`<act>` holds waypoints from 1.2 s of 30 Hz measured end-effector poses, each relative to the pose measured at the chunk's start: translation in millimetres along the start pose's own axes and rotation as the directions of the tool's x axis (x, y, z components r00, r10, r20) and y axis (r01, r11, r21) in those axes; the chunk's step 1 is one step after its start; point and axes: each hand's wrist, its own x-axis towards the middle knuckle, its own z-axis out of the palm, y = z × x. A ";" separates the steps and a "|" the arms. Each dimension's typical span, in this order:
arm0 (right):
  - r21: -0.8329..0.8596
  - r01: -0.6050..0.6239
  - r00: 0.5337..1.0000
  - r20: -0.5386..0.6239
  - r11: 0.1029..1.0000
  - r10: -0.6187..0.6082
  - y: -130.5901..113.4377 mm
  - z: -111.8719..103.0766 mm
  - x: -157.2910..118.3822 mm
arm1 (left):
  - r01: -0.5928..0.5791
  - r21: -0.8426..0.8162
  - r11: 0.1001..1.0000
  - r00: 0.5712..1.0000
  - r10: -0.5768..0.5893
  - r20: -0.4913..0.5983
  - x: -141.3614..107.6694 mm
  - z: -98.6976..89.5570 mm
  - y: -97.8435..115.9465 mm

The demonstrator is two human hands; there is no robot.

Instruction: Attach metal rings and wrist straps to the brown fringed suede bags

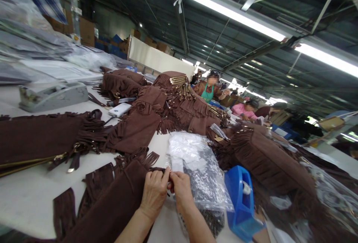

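Observation:
My left hand [155, 190] and my right hand [180, 189] meet at the middle front, fingertips pinched together on something small and dark. What it is cannot be made out. Under and beside my left hand lies a brown fringed bag [117, 198], its fringe spread to the left. Just beyond my right hand, clear plastic bags [195, 157] lie in a pile, with dark material visible inside or beneath them. A blue tape dispenser [240, 198] stands to the right of my right hand.
Brown fringed pieces are heaped across the table [36, 202]. At the left are a grey tape dispenser [53, 95], a white device [120, 109] and stacked plastic-wrapped items [33, 45]. More brown pieces [268, 157] lie right. Several people work beyond, one in a green apron [207, 93].

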 end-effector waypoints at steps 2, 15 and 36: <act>-0.007 0.021 1.000 0.005 1.000 -0.021 2.4 0.8 1.0 | 0.003 0.002 1.000 1.000 -0.003 0.013 0.4 -0.4 0.2; -0.090 0.127 0.992 -0.008 0.988 -0.128 11.3 -1.2 2.4 | 0.033 0.009 0.999 0.999 -0.034 0.037 5.9 -8.4 5.6; -0.170 0.238 0.957 -0.127 0.956 -0.261 32.5 -7.4 16.0 | 0.289 -0.308 0.907 0.956 -0.254 0.149 9.1 -8.6 -6.3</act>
